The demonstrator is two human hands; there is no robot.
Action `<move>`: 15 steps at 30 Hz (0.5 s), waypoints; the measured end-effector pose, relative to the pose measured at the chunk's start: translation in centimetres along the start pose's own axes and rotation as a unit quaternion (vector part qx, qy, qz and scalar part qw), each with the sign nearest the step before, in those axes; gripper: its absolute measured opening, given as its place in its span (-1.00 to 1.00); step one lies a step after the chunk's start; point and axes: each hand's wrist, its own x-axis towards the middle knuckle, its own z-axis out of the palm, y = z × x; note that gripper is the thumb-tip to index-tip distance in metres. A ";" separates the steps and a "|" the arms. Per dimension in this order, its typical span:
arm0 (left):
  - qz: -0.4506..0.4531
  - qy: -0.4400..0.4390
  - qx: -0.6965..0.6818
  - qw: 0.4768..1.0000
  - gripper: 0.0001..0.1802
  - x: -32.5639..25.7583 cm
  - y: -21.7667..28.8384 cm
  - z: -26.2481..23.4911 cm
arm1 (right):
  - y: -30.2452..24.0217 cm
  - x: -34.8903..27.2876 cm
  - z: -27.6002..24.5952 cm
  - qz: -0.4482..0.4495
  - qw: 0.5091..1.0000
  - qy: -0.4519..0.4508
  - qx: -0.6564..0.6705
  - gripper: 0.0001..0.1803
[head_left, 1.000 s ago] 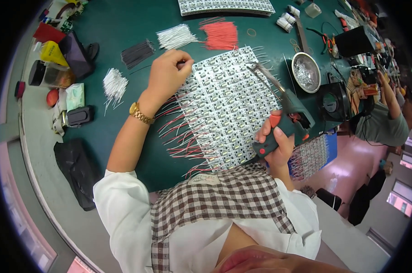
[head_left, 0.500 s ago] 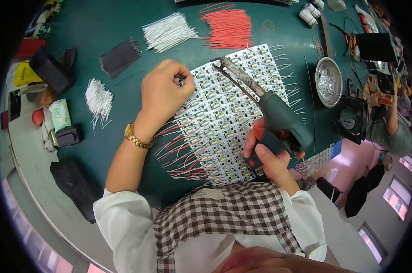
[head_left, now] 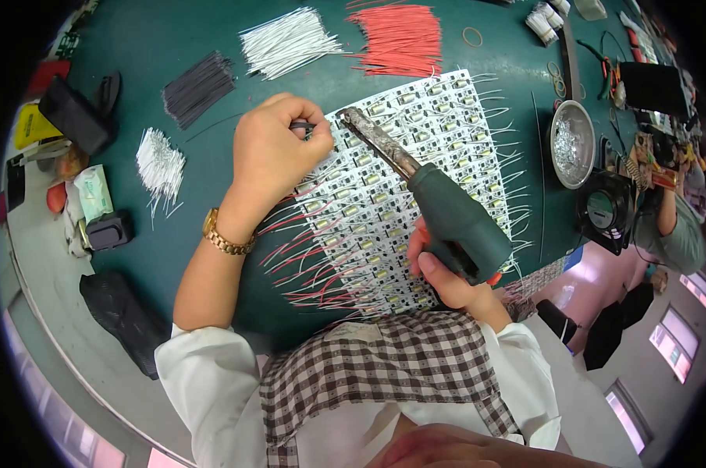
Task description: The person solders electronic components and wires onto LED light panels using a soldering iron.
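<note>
My right hand (head_left: pixel 446 285) grips a dark green soldering gun (head_left: pixel 462 218). The gun's metal tip is at the upper left edge of a white panel of small circuit boards (head_left: pixel 380 199). Beside that tip, my left hand (head_left: pixel 271 152) is closed in a pinch on short black wires (head_left: pixel 301 125); their ends near the panel are too small to make out. Red and white wires (head_left: pixel 302 261) stick out from the panel's left side, and white ones fan out from its right side.
Behind the panel lie bundles of black wires (head_left: pixel 198 87), white wires (head_left: pixel 289 43) and red wires (head_left: pixel 400 40). Small white pieces (head_left: pixel 160 168) are heaped at left. A metal bowl (head_left: pixel 571 144) and a black fan (head_left: pixel 605 207) stand right. Another person's arm (head_left: pixel 668 210) shows far right.
The soldering gun has moved left, its tip closer to my left hand and the panel's upper left edge. My left hand still pinches the black wires, hardly shifted.
</note>
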 end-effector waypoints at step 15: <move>0.018 0.006 0.009 1.000 -0.93 0.2 -0.5 0.2 | -0.6 1.0 0.8 -0.057 0.991 0.008 -0.124 -0.81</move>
